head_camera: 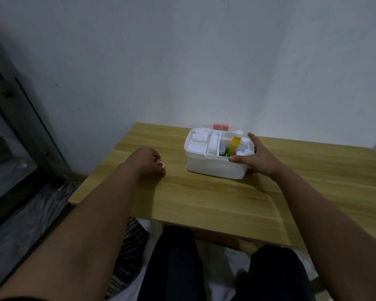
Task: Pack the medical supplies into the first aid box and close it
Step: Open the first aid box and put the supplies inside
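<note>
A white first aid box (213, 168) stands open on the wooden table (204, 203), near the wall. Inside I see a white gauze roll (199, 138), a yellow bottle (235, 144), a green packet (224, 152) and small white bottles (244, 152). My right hand (255, 158) grips the box's right end, thumb on the front rim, fingers round the far side. My left hand (149, 160) rests on the table to the box's left, fingers curled round a small white ring-shaped roll (161, 164). The lid is not visible.
A red-and-white object (220, 127) stands behind the box against the grey wall. A dark frame and glass panel run along the left. My legs in dark trousers are under the table's front edge, with a checked cloth (126, 253) beside them.
</note>
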The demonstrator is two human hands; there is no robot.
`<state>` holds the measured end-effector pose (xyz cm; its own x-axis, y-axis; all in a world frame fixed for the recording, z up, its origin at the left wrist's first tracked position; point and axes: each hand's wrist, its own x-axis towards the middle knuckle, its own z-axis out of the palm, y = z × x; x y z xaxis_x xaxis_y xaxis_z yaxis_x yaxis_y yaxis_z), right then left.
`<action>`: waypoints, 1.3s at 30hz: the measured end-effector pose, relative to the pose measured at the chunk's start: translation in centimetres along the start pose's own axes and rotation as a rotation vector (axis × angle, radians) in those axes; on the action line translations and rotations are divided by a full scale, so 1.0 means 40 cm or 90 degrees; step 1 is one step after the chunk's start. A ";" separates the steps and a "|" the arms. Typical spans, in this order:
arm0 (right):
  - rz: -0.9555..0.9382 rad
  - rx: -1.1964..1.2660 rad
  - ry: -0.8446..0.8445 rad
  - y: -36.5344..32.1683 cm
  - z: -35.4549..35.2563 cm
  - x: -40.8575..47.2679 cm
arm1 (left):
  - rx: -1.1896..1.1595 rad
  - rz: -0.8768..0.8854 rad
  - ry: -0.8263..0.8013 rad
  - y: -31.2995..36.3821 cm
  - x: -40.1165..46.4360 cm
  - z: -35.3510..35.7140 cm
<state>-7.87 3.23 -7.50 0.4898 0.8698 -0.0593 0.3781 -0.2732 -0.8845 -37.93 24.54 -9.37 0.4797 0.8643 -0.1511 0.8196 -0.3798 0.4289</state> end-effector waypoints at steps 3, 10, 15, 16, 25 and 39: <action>0.001 0.000 -0.001 0.000 -0.001 -0.001 | 0.004 0.024 -0.007 0.008 0.001 0.004; 0.010 0.016 -0.006 -0.001 -0.002 -0.002 | -0.028 0.035 0.021 0.015 0.002 0.016; 0.014 0.021 -0.008 -0.005 -0.003 -0.005 | -0.100 0.069 0.077 0.038 0.001 -0.010; 0.015 0.021 -0.008 -0.005 -0.004 -0.006 | -0.119 0.078 0.091 0.052 0.002 -0.024; 0.002 0.024 -0.015 -0.012 -0.005 -0.014 | -0.150 0.222 0.101 0.255 -0.008 -0.122; -0.008 0.032 -0.007 -0.012 -0.006 -0.019 | 0.120 0.218 -0.008 0.374 0.006 -0.040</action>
<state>-8.23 2.60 -6.90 0.4767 0.8775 -0.0523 0.3444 -0.2411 -0.9073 -26.07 19.59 -1.56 0.7384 0.6732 -0.0393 0.6540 -0.7006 0.2854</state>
